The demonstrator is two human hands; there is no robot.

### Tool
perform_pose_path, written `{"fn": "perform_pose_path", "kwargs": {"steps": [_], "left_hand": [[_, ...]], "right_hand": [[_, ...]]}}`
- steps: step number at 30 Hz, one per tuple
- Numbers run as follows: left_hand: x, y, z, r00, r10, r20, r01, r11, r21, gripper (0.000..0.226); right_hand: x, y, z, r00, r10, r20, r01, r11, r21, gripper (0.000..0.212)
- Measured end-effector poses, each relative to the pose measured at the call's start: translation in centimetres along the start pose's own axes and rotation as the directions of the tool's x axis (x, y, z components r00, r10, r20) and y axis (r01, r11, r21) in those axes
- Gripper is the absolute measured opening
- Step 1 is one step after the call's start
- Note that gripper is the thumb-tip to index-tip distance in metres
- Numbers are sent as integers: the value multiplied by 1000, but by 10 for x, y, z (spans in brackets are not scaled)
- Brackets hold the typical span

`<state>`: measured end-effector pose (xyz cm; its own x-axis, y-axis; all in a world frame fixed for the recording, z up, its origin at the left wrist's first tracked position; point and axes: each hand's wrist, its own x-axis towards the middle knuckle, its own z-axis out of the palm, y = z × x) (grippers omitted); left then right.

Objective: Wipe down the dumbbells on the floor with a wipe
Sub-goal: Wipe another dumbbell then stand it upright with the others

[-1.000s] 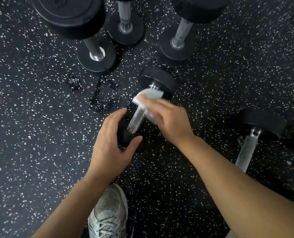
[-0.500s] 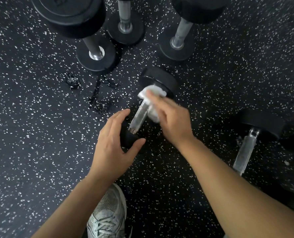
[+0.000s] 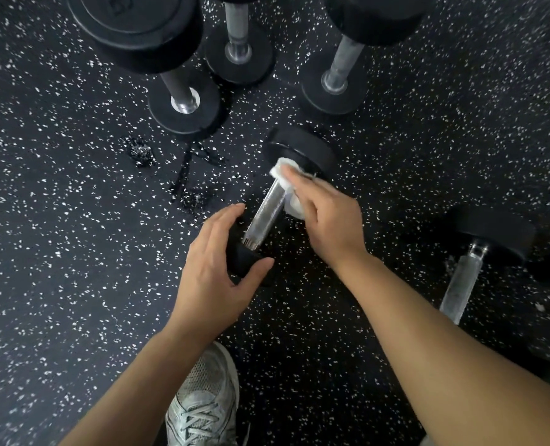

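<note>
White wipe (image 3: pixel 283 170) pressed on dumbbell (image 3: pixel 267 210) handle by right hand (image 3: pixel 328 220), grip apparently pinching | left hand (image 3: pixel 215 268) curls round lower head | speckled floor (image 3: pixel 58 236)

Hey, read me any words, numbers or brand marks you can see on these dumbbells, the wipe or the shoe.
Big dumbbell, top left: faint raised marks on its end face, too blurred to read.
Held dumbbell, wipe, shoe: no text visible.
</note>
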<state>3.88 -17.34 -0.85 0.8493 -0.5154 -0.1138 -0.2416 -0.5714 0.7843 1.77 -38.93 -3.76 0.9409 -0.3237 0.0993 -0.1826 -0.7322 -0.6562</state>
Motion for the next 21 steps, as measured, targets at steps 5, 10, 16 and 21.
{"fn": "perform_pose_path", "kwargs": {"steps": [5,10,16,21], "left_hand": [[2,-2,0,1000,28,-12,-28,1000,-7,77],[5,-8,-7,999,34,-21,-34,999,4,79],[5,-9,-21,998,-34,-55,36,999,40,68],[5,-11,-25,995,-65,-81,71,995,68,69]], "right_hand": [[-29,-13,9,958,-129,256,116,991,64,44],[-39,-13,6,905,-276,324,306,951,-44,55],[-20,-8,5,999,49,21,-50,996,70,42],[5,-15,11,998,56,10,-57,998,30,40]]}}
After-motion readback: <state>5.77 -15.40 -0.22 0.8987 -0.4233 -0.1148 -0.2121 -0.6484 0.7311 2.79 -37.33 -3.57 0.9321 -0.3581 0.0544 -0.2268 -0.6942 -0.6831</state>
